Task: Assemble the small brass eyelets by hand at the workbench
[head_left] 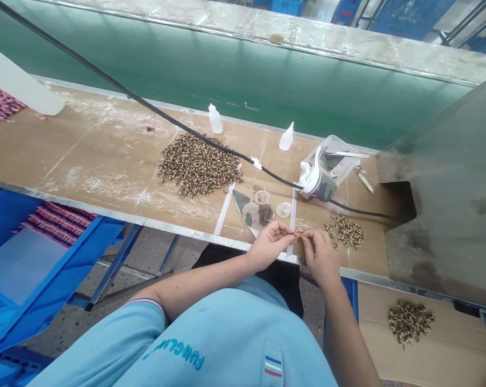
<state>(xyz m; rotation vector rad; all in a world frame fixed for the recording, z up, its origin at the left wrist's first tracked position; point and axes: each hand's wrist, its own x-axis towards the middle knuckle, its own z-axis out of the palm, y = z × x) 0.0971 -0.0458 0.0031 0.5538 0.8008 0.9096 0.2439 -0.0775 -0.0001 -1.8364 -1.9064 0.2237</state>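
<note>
My left hand (270, 245) and my right hand (320, 255) meet fingertip to fingertip over the front edge of the workbench. Both pinch at something tiny and brass-coloured, too small to make out. Just beyond my left hand lies a camouflage cloth piece (249, 209). On and beside it stand a small clear cup (262, 198) and a clear round lid (283, 209). To the right of my right hand is a small pile of brass-coloured ring-like pieces (350, 231). A much larger heap of dark and gold pieces (198, 164) spreads out farther left.
Two white dropper bottles (215, 119) (286, 137) stand at the back. A black cable (154, 110) crosses above the bench to a camouflage pouch (323, 180). A metal panel (448, 188) bounds the right. Another pile (411, 322) lies lower right; a blue bin (65, 269) sits lower left.
</note>
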